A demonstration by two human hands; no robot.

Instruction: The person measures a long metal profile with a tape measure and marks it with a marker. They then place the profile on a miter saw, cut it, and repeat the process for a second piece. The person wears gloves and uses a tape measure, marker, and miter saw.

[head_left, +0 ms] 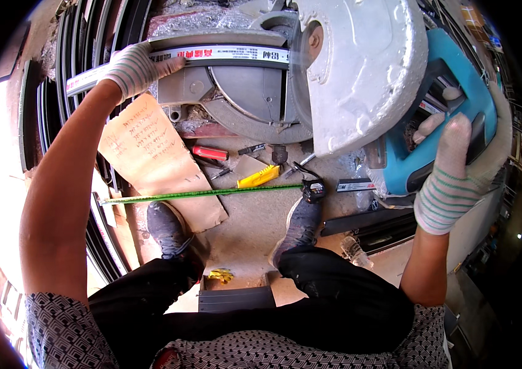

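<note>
My left hand (135, 69), in a white glove with green stripes, is closed around a long metal profile (236, 54) with a printed white film. The profile lies along the fence of a mitre saw, across its grey round table (242, 92), and its right end meets the large white blade guard (365, 80). The blade itself is hidden behind the guard. My right hand (454, 175), in a matching glove, wraps around the saw's teal handle (399, 150); some fingertips show through the handle's opening.
Below the saw lie a cardboard sheet (150, 154) with handwriting, a red-handled tool (210, 152), a yellow utility knife (258, 177) and a tape measure (314, 190) with its green blade drawn out leftward. Dark profiles (45, 117) are stacked at left. My shoes (301, 224) stand near these tools.
</note>
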